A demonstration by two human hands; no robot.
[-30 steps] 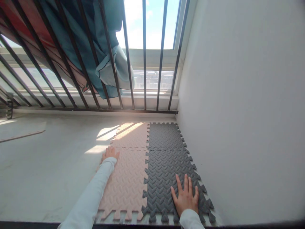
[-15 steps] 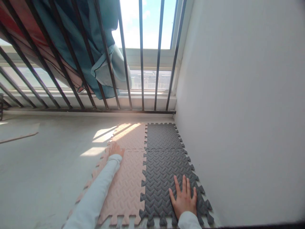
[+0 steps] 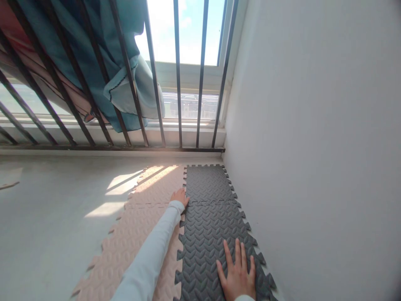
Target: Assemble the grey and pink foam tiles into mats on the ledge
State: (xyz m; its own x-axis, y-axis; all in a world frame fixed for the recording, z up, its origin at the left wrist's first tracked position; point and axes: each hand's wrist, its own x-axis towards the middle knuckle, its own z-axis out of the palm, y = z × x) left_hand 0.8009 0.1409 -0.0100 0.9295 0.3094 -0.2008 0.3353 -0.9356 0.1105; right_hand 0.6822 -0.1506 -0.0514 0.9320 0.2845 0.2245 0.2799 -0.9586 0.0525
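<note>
The left hand point(image 3: 179, 197) lies flat and open on the pink foam puzzle mat point(image 3: 125, 246), with its fingertips at the edge of the grey foam puzzle mat point(image 3: 209, 234). The right hand point(image 3: 236, 274) rests on the grey mat near its right edge, fingers spread wide, and neither hand holds anything. Both mats lie side by side on the concrete floor point(image 3: 46, 221), next to a white wall point(image 3: 313, 146).

Foam mats point(image 3: 206, 251) lie along the wall point(image 3: 307, 146) (window bars point(image 3: 178, 83) beyond).
</note>
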